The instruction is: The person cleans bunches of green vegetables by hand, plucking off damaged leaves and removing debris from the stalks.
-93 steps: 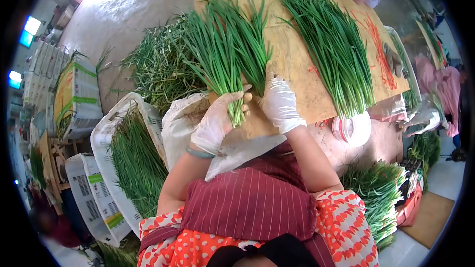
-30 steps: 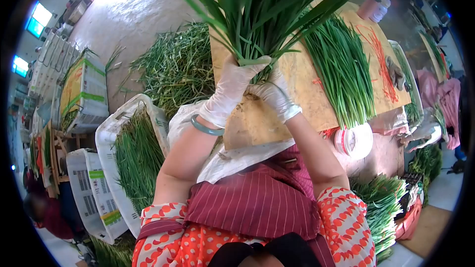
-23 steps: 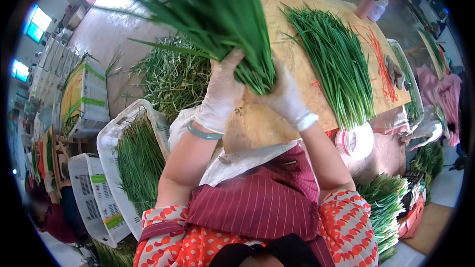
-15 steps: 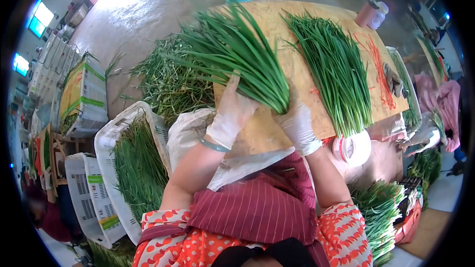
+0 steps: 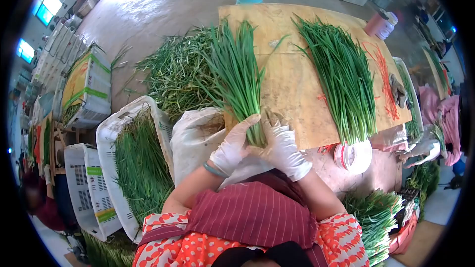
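A bunch of garlic chives (image 5: 242, 79) lies near the left edge of the wooden board, leaf tips pointing away from me and pale stalk ends toward me. My left hand (image 5: 232, 146), in a whitish glove, grips the stalks from the left with its thumb across them. My gloved right hand (image 5: 284, 151) closes round the stalk ends from the right, some fingers hidden. Farther right on the board (image 5: 287, 84), a larger pile of garlic chives (image 5: 341, 79) lies with its stalk ends near the front edge.
Red ties (image 5: 381, 79) and a dark glove (image 5: 397, 90) lie at the board's right. A white tape roll (image 5: 354, 157) sits below the front edge. Leaf scraps (image 5: 180, 69) are heaped left of the board, beside a white sack (image 5: 195, 133) and a crate (image 5: 106, 133) of chives.
The bunch has swung from leaning left to nearly straight and come down onto the board. Both hands have moved closer together at its stalk ends, nearer to me.
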Demonstrator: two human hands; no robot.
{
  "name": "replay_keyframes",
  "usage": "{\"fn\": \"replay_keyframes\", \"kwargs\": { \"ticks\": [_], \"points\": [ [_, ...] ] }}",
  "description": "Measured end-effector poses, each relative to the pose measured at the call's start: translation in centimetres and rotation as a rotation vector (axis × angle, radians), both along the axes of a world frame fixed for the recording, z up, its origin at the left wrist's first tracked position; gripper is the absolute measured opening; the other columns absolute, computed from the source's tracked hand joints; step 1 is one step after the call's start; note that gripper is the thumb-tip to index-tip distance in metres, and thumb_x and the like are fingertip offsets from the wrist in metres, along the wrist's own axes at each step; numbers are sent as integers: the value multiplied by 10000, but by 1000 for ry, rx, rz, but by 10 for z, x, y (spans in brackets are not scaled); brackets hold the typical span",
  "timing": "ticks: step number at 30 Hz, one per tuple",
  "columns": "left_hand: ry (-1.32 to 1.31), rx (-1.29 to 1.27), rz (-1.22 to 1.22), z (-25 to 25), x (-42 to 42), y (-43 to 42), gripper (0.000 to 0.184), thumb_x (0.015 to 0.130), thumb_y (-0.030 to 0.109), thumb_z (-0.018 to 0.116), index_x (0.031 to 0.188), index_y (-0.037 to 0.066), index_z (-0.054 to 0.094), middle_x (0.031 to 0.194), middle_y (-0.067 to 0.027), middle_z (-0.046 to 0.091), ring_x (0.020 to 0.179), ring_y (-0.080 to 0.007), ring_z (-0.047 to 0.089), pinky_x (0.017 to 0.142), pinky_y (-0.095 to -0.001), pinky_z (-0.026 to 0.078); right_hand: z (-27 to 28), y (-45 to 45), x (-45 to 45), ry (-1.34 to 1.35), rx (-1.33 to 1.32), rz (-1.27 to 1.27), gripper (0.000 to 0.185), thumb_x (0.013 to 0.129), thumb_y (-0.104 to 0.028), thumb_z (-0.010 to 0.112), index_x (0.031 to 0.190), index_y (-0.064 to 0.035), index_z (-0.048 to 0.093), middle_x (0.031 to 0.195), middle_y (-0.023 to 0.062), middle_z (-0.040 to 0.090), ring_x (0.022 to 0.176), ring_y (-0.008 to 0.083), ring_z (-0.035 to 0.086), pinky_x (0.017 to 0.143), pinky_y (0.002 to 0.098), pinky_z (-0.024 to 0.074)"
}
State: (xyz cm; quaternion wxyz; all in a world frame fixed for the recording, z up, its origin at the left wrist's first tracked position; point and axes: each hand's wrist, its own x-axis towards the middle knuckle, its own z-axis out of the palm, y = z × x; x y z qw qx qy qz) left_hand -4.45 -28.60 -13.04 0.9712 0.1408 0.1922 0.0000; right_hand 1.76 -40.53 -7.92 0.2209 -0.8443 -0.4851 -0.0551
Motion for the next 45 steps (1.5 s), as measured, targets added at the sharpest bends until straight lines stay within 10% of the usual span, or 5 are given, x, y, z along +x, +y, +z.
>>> {"fn": "replay_keyframes", "kwargs": {
  "ticks": [1,3,27,37,45],
  "points": [
    [-80,-70,-34,0,-6,4,299,851,158,564,1137,79,529,1005,-74,602,935,-198,586,769,-371,521,5,-1,6,-85,-63,50,817,716,-207,699,1336,43,229,1122,224,506,962,343,534,798,349,438],
    [-40,-17,-43,0,-14,8,276,848,148,559,1113,74,533,978,-80,600,881,-202,592,722,-365,525,20,14,16,1477,507,244,851,731,-223,721,1340,65,201,1137,200,512,972,252,542,790,297,449],
    [-69,572,51,36,-86,43,497,665,118,722,1107,20,518,968,-99,611,721,-172,577,622,-290,487,38,55,4,1982,640,152,307,850,-35,538,1153,-64,498,1010,63,599,900,189,574,751,339,485],
    [-18,577,48,47,-87,43,570,624,133,756,1119,15,500,925,-97,603,682,-182,581,585,-299,481,85,40,75,254,1170,-189,390,847,-118,573,1208,-22,460,1127,86,532,1097,172,492,917,304,396],
    [-101,621,48,39,-87,46,586,598,163,758,1098,-14,508,904,-112,608,637,-209,587,544,-312,484,114,81,41,-322,427,382,279,711,-76,599,983,-138,617,869,16,625,994,222,566,998,484,297]
  ]
}}
